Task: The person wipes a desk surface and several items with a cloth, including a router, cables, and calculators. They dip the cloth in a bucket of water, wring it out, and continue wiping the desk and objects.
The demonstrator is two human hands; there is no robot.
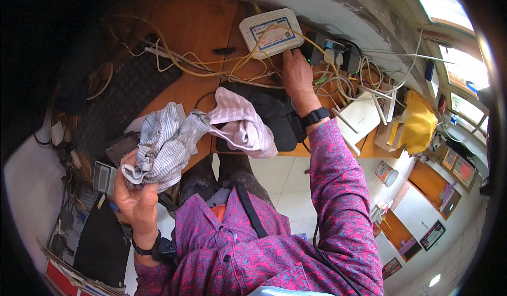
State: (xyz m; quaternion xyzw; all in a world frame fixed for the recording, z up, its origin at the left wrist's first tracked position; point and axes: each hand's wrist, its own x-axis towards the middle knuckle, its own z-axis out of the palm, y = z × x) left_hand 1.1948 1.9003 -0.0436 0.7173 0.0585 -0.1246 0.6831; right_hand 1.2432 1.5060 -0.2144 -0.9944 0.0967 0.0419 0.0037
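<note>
My left hand (pixel 136 195) grips a bunched grey-and-white striped cloth (pixel 170 145) with dark stains, held over the desk's near left edge. Next to it a pink-and-white striped cloth (pixel 243 125) lies partly on a black mouse pad (pixel 283 133); the two cloths meet, and I cannot tell whether they are joined. My right hand (pixel 297 74) reaches to the back of the desk. Its fingertips touch the near right corner of a white modem or router (pixel 271 32), label side up. Whether those fingers grip it is hidden.
Yellow and white cables (pixel 222 74) cross the wooden desk (pixel 190 22). A dark keyboard (pixel 122 94) lies left, a calculator (pixel 104 177) nearer me. To the right are a power strip with plugs (pixel 336 56), a white router with antennas (pixel 358 115) and a yellow cloth (pixel 418 121).
</note>
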